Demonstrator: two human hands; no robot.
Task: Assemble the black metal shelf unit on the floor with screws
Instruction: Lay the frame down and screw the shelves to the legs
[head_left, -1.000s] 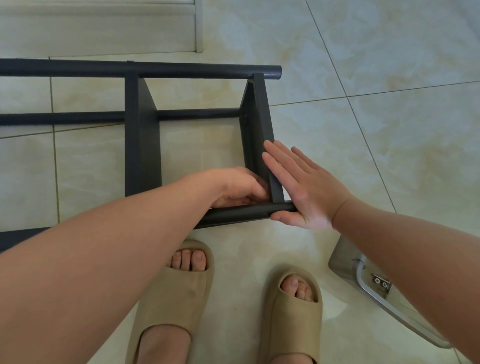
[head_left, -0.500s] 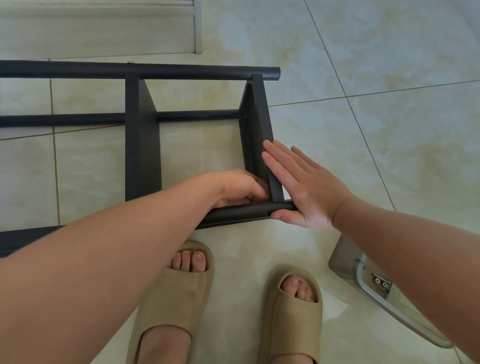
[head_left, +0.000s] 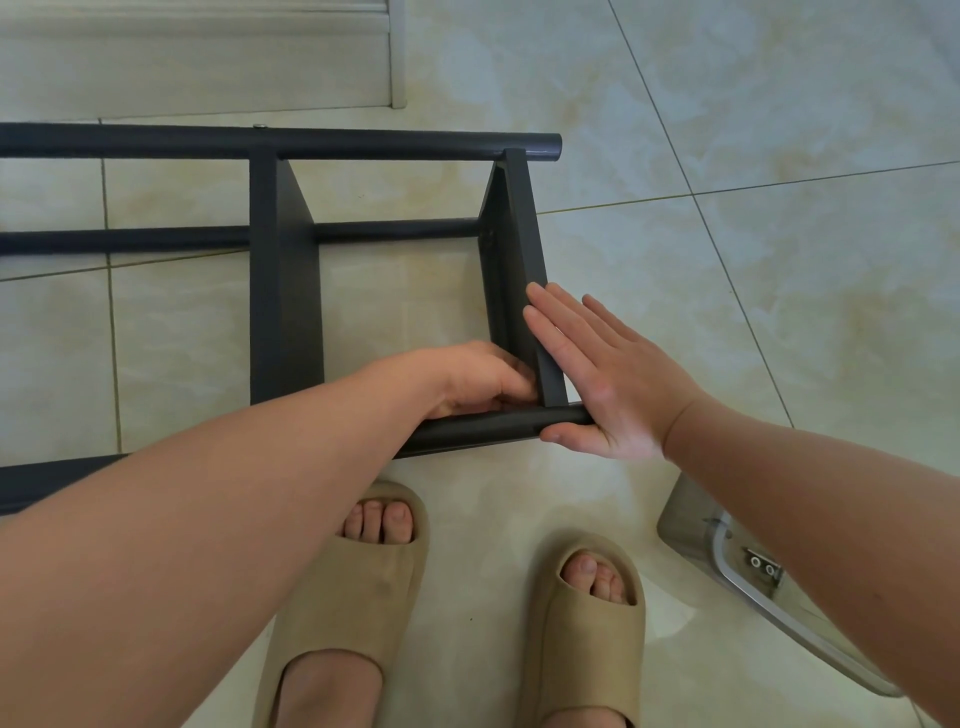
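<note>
The black metal shelf unit (head_left: 283, 291) lies on its side on the tile floor. Its far tube (head_left: 363, 143) and near tube (head_left: 467, 428) are joined by two flat shelf panels. My right hand (head_left: 608, 379) presses flat, fingers straight, against the outer face of the end panel (head_left: 519, 223), with the thumb under the near tube's tip. My left hand (head_left: 478, 379) reaches inside the frame to the corner where that panel meets the near tube. Its fingers are curled there, and whatever they hold is hidden. A small screw head (head_left: 258, 126) shows on the far tube.
A clear plastic box with a metal handle (head_left: 696, 525) sits on the floor at the lower right, under my right forearm. My feet in beige sandals (head_left: 358, 587) stand just in front of the near tube. A pale baseboard (head_left: 208, 57) runs along the top left.
</note>
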